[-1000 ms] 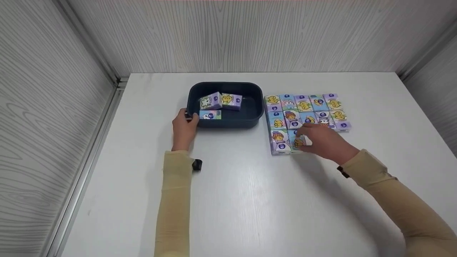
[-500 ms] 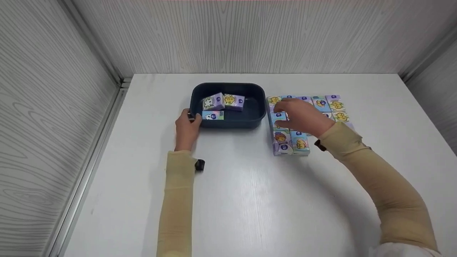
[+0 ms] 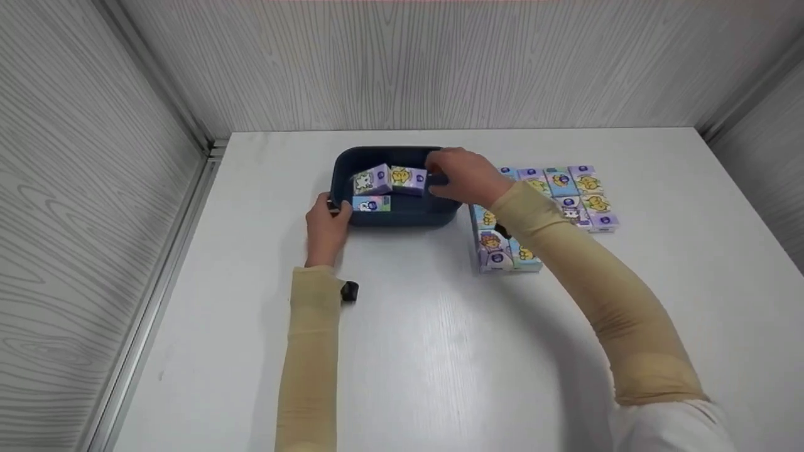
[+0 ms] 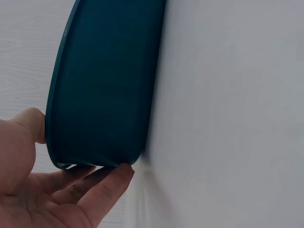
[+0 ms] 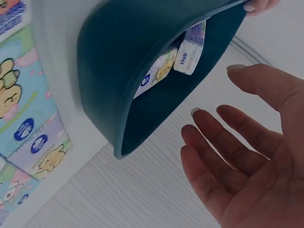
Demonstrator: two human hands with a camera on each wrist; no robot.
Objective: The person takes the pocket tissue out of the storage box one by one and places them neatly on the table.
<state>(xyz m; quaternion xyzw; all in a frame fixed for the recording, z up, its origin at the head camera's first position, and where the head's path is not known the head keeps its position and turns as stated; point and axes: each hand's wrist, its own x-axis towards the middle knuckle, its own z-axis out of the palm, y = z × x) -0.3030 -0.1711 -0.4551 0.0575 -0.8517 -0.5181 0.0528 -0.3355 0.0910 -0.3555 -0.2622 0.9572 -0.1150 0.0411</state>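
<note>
In the head view, my left hand (image 3: 326, 230) grips the left end of a dark teal plastic basin (image 3: 402, 218), thumb at the rim and fingers on its outer wall. The left wrist view shows that grip on the basin (image 4: 104, 85) closely. Inside lie a few small Vinda tissue packs, among them a purple one (image 3: 408, 180) near the middle. Over the basin's right end is my right hand (image 3: 468, 177). In the right wrist view this hand (image 5: 251, 147) has nothing between thumb and loosely bent fingers, apart from the rim.
Right of the basin, several more cartoon-printed tissue packs (image 3: 496, 248) lie in close rows, partly covered by my right forearm. The white table (image 3: 402, 351) meets a grey wood-grain panel (image 3: 402, 69) behind and another (image 3: 75, 207) on the left.
My right hand has moved left and away from the front row of tissue packs, across the rows, to the basin's right end. My left hand stays on the basin.
</note>
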